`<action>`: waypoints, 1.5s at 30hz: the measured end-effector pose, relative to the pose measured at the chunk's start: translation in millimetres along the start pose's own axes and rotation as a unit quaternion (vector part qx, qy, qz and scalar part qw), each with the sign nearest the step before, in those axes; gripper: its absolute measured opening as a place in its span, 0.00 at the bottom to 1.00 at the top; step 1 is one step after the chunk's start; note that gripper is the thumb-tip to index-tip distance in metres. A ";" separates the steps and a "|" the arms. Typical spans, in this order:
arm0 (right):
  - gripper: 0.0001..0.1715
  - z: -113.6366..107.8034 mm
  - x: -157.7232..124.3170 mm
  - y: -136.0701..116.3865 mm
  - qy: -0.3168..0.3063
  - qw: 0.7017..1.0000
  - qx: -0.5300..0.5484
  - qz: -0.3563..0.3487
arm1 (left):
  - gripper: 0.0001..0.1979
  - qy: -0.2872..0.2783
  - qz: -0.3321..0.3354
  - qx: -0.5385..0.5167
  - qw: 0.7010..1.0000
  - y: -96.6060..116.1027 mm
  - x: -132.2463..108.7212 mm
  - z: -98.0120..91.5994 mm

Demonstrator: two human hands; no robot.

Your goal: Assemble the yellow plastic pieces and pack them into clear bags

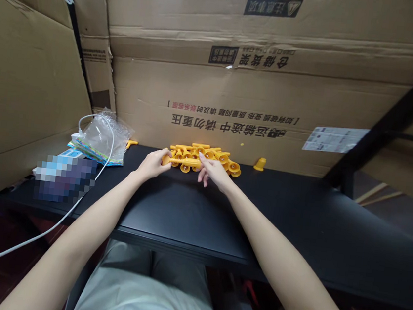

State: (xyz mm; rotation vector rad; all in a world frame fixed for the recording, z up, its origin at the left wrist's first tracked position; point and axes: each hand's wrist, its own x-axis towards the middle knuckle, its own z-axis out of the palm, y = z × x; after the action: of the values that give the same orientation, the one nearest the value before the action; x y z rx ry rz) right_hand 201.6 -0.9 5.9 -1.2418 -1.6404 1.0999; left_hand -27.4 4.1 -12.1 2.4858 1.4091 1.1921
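a yellow piece (189, 162) lies level between the two hands, just on the near side of a yellow pile (234, 166) at the far middle of the black table (185, 207). its left end flares into a wide cup, and the right part is a thicker handle. the left hand (152, 165) grasps the cup end between thumb and fingers. the right hand (216, 174) has its thumb at the handle end, with other fingers curled loosely below; i cannot tell whether it pinches the piece or only touches it.

the step in hand seems to be handling this one piece with both hands, perhaps turning it or fitting it together. the next move would call for a steady left hold on the cup while the right fingers settle on the handle, clear of the pile.

to the right of the pile stands a lone yellow cup (259, 164); to the left, by a clear plastic bag (100, 135), is a small yellow bit (131, 143) too small to make out. a white cable (38, 237) runs past the bag and is cut off at the left edge. behind everything rises a cardboard sheet (214, 88) with upside-down print.

the fingers hide part of both ends of the held piece, pieces in the pile overlap too much to count, and an item on the near left is blurred into blocks.
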 end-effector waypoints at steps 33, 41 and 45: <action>0.23 -4.8 3.9 7.9 -0.035 0.998 -0.003 -0.054 | 0.14 0.000 -0.004 -0.025 1.000 -0.3 -1.6 -8.6; 0.34 -13.7 5.4 12.9 -0.045 0.989 0.009 -0.137 | 0.14 0.005 -0.002 -0.017 1.000 0.2 -2.0 -8.9; 0.22 -9.4 5.0 11.6 -0.049 0.994 0.013 -0.099 | 0.14 0.008 0.000 -0.020 1.000 -0.4 -2.0 -8.5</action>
State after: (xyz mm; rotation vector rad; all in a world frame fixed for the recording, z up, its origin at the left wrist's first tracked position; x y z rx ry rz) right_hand 212.8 7.3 -1.7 -0.9980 -1.7753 1.0697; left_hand -33.6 0.2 -7.5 2.4545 1.3758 1.2292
